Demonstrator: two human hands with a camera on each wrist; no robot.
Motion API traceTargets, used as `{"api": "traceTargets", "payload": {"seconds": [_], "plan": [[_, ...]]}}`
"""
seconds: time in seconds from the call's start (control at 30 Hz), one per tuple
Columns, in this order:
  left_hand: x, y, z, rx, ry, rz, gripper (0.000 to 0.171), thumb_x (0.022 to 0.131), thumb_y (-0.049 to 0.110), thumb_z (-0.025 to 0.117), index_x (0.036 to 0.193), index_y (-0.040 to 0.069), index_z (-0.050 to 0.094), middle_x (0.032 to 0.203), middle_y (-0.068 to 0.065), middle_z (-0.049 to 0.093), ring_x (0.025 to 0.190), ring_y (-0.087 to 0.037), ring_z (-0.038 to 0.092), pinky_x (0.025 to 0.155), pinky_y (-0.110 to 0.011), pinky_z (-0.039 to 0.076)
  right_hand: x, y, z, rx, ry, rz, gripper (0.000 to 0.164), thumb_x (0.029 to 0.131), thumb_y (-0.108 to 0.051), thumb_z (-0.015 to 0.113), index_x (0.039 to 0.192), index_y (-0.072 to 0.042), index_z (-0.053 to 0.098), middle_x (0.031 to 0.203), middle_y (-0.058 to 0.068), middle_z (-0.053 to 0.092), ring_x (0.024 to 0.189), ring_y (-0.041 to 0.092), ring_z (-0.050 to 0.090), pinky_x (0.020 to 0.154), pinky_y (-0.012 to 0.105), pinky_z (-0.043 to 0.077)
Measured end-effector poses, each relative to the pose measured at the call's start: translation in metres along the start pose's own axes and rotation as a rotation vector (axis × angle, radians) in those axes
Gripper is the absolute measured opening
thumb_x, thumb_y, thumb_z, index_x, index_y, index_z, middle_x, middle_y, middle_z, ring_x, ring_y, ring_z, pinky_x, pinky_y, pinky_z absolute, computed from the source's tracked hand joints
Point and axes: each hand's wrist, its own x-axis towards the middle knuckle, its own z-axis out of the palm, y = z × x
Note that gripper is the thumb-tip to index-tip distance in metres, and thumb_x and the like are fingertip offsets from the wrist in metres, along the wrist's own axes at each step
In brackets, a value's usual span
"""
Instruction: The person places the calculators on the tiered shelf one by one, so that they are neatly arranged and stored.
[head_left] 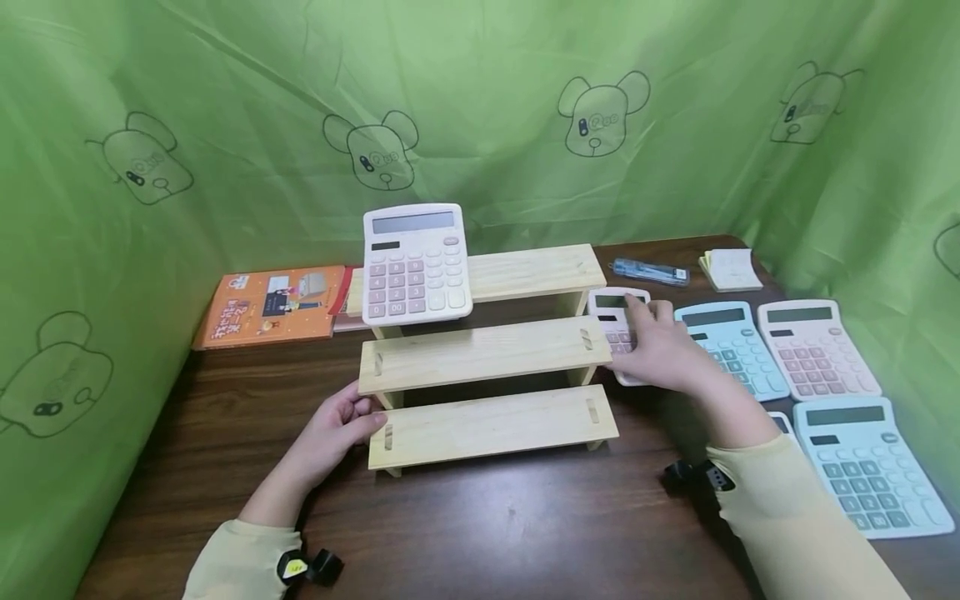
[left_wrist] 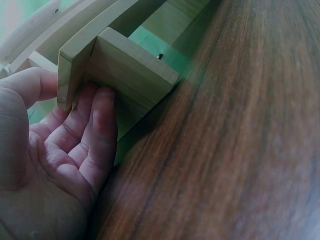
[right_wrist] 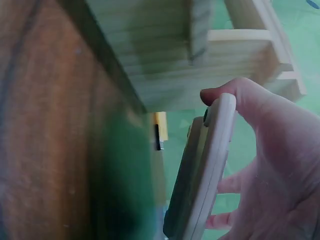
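A three-tier wooden step rack (head_left: 491, 425) stands on the dark wooden table. My left hand (head_left: 335, 433) pinches the left end of its lowest board (left_wrist: 75, 65), thumb on top and fingers beneath. Just right of the rack, my right hand (head_left: 667, 350) grips a white calculator with pink keys (head_left: 617, 312). In the right wrist view that calculator (right_wrist: 207, 165) appears edge-on, thumb at one edge and fingers along the other side, tilted above the table. Another white calculator with pink keys (head_left: 416, 267) leans upright on the left part of the top board.
At the right lie blue calculators (head_left: 873, 467) and a pink one (head_left: 817, 350), with one partly hidden behind my forearm. A blue stapler-like item (head_left: 651, 272) and a notepad (head_left: 731, 269) sit at the back right. An orange book (head_left: 273, 308) lies back left. Green curtains (head_left: 480, 100) surround the table.
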Motion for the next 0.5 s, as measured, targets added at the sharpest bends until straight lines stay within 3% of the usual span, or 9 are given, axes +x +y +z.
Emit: {"api": "traceTargets", "payload": {"seconds": [0.2,0.5], "plan": [[0.0,0.001,0.0,0.005,0.003,0.013,0.043,0.096,0.014,0.061,0.136,0.007,0.046,0.087,-0.016,0.063,0.074,-0.018,0.06,0.063,-0.032,0.053,-0.004,0.0,-0.014,0.069,0.064,-0.004,0.105,0.079,-0.045,0.069,0.156,-0.01,0.007,0.14,0.034,0.017,0.106,0.052,0.033,0.075,0.059,0.042],[0.0,0.001,-0.001,0.011,-0.018,0.018,0.045,0.097,0.012,0.059,0.137,0.003,0.043,0.092,-0.018,0.064,0.078,-0.018,0.063,0.066,-0.033,0.055,-0.012,-0.006,-0.032,0.196,0.199,0.003,0.106,0.079,-0.047,0.074,0.156,-0.012,0.008,0.146,0.032,0.011,0.12,0.056,0.025,0.087,0.067,0.035]]}}
